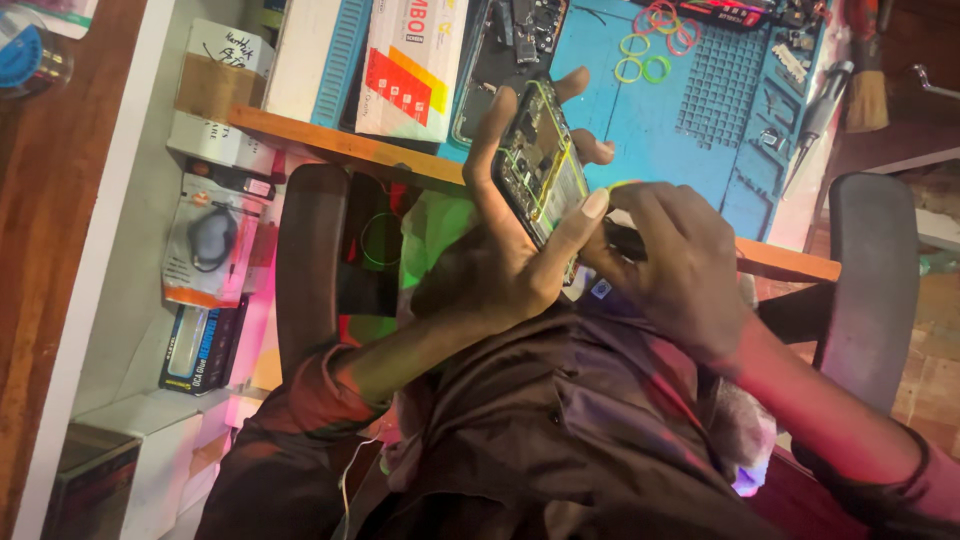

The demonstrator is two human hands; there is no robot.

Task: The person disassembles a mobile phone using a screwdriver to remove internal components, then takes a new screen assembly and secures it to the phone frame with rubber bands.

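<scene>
Above my lap, my left hand (500, 260) is curled around an opened phone (540, 160), fingers wrapping its far edge and thumb pressed along the near edge, so the flat slab stands tilted in my grip with its bare insides facing me. Its back is off: I see dark circuit board, small metal shields and a pale rectangular patch, all hard and glossy, with a thin yellow-green line running along the frame. My right hand (670, 265) sits just beside it, touching the phone's lower edge; its fingers are bunched together, pinched at something thin and dark there, though I cannot tell what they hold. Both wrists come out of dark, soft, crumpled sleeves.

Beyond the phone lies a blue work mat (610, 110), rubbery and moulded with a grid of little square pockets at one side. Several thin rubber bands (655, 45), green and pink, lie in loose rings on it, well apart from my hands. A brush (868, 90) with a pale bristle head rests past the mat's right edge. The mat sits on a wooden desk (330, 145) with an orange-brown rim. A white carton (410, 65) with red and yellow printed blocks lies to the left of the phone, on the desk. On either side of me curve the padded grey armrests (870, 280) of my chair.
</scene>
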